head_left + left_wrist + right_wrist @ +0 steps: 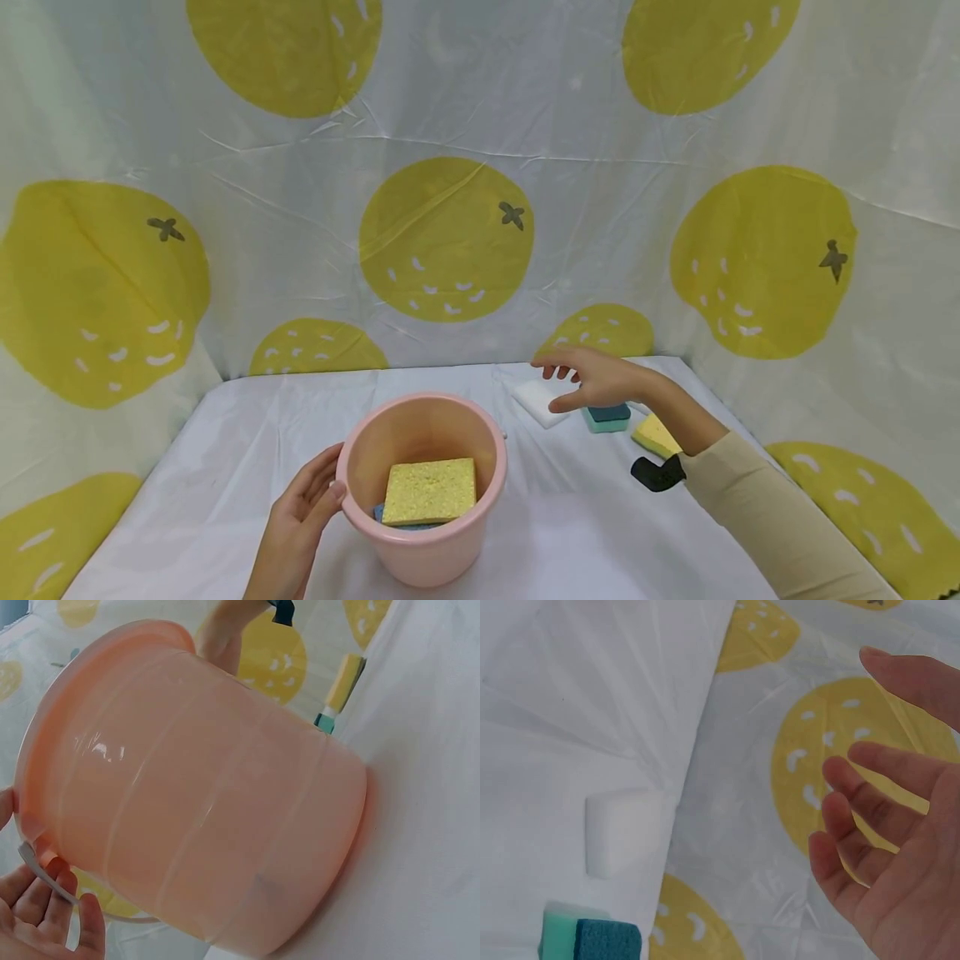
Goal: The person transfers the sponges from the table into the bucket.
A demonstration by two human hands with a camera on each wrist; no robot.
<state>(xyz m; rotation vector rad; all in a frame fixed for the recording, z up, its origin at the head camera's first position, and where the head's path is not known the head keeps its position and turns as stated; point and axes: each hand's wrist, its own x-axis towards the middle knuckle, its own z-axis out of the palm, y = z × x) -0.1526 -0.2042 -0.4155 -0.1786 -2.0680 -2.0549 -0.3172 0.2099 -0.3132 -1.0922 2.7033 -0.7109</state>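
Left hand (296, 521) steadies the pink bucket (480, 467) at its near-left rim: thumb on the lip, fingers loosely curved against the wall. More a brace than a firm grip. The left wrist view shows the fingers by the white handle (45, 879).

Right hand (592, 379) hovers open over the far-right sponge group, fingers spread and relaxed, holding nothing. The right wrist view confirms an empty palm above the bench (225, 450).

Bucket sits near-centre on the bench. Inside: a yellow sponge (430, 490) lying flat on top, with a blue one (378, 511) under it, only an edge showing. So at least two are in; can't tell if more lie hidden beneath.

Still out on the bench, far right:
- white sponge (538, 402), just left of the right hand
- teal sponge (607, 417), directly under the hand, dark blue top on a green base
- yellow-green sponge (656, 435), right of the teal one, partly behind the forearm

My read: roughly the halfway mark, two loaded and three left. The right hand is closest to the teal and white sponges, touching neither. The black wrist strap (658, 473) isn't part of the set.
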